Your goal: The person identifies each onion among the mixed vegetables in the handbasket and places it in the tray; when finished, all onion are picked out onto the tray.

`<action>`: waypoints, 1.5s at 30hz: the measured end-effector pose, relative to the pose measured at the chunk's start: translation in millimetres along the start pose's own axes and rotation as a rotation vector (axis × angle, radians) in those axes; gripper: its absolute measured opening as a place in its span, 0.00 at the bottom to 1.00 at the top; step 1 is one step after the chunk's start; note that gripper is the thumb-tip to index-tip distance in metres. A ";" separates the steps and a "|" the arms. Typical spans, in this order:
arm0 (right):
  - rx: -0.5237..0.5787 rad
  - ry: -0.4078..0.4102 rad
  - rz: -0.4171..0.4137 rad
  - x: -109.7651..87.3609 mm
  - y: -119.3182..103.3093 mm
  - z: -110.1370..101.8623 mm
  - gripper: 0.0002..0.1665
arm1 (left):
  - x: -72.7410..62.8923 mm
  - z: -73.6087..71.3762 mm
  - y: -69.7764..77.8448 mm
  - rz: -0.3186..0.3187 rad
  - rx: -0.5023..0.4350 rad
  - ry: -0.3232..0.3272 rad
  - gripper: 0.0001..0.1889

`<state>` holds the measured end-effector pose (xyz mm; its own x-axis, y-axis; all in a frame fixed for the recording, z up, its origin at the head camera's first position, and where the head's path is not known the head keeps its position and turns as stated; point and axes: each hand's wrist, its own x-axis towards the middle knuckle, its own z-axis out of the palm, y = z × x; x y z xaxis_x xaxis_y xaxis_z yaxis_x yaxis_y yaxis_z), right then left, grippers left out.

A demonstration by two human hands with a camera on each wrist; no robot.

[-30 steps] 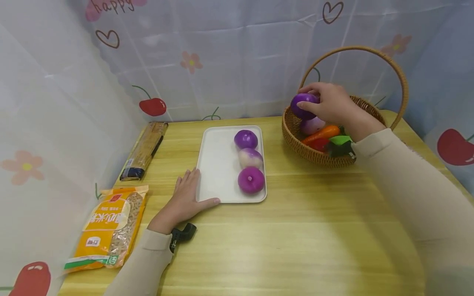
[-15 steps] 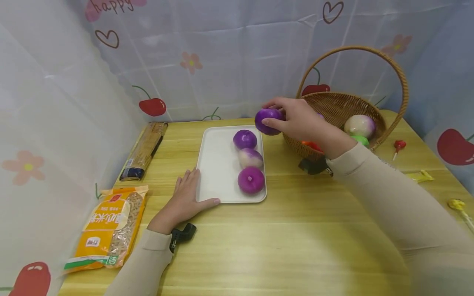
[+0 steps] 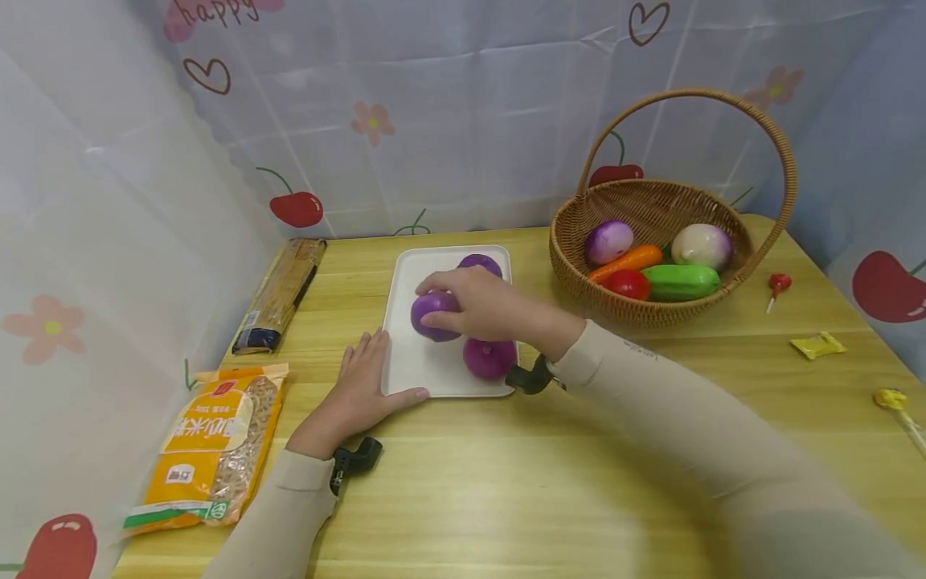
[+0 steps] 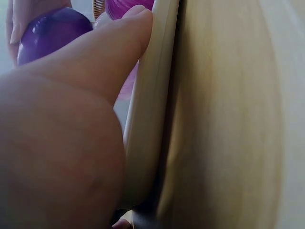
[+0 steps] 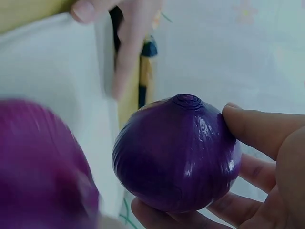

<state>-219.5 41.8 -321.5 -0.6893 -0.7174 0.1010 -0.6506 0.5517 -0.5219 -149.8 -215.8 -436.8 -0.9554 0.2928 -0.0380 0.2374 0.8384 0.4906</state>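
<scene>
My right hand [image 3: 486, 304] grips a dark purple onion [image 3: 434, 317] over the middle of the white tray [image 3: 415, 371]. In the right wrist view the thumb and fingers curl around this onion [image 5: 176, 155]; whether it touches the tray I cannot tell. Behind the hand, a second purple onion [image 3: 483, 263] sits near the tray's back right, partly covered. A magenta onion [image 3: 489, 360] lies at the front right of the tray. The hand hides the white-and-purple turnip between them. My left hand [image 3: 359, 394] rests at the tray's front left corner, fingers straight, thumb along the front edge.
A wicker basket [image 3: 615, 304] at the back right holds turnips, a carrot [image 3: 628, 262], a tomato [image 3: 626, 285] and a green vegetable [image 3: 682, 282]. Lollipops and a yellow-wrapped candy [image 3: 817, 346] lie rightward. Left are a noodle pack [image 3: 282, 293] and an orange food bag [image 3: 210, 446].
My right hand has carried the purple onion out from above the basket, leftward and toward me, over the tray. The left hand has stayed at the tray's corner.
</scene>
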 end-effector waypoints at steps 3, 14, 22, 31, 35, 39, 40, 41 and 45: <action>-0.007 -0.051 -0.035 4.7 -5.3 19.0 0.25 | -0.4 0.5 -0.5 0.003 0.008 0.003 0.71; -0.044 -0.160 -0.042 10.2 -9.1 46.8 0.25 | -1.1 -1.4 2.1 0.033 0.014 0.013 0.69; -0.022 -0.151 0.001 11.1 -6.0 46.2 0.28 | -1.0 -2.7 3.0 0.037 0.013 0.017 0.69; -0.008 -0.099 0.009 14.1 -5.4 33.5 0.27 | 0.7 -1.5 0.4 0.023 0.012 0.016 0.70; 0.003 -0.092 0.013 14.6 -3.3 28.5 0.27 | 1.0 -1.6 0.5 0.023 0.013 0.017 0.70; 0.011 -0.076 0.001 15.0 -1.8 24.2 0.26 | 0.7 -1.9 1.3 0.025 0.009 0.021 0.70; 0.011 -0.075 -0.001 14.9 -1.6 23.4 0.26 | 0.5 -1.9 1.4 0.025 0.009 0.023 0.69; 0.014 -0.076 -0.004 14.9 -1.6 22.6 0.26 | 0.2 -1.9 1.5 0.025 0.008 0.024 0.69; 0.015 -0.075 -0.013 14.1 -1.5 20.4 0.26 | -0.9 -1.2 1.4 0.026 0.007 0.028 0.69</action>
<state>-221.8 22.2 -336.6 -0.6543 -0.7549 0.0446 -0.6543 0.5355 -0.5339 -148.8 -215.5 -435.1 -0.9534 0.3017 -0.0013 0.2632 0.8339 0.4851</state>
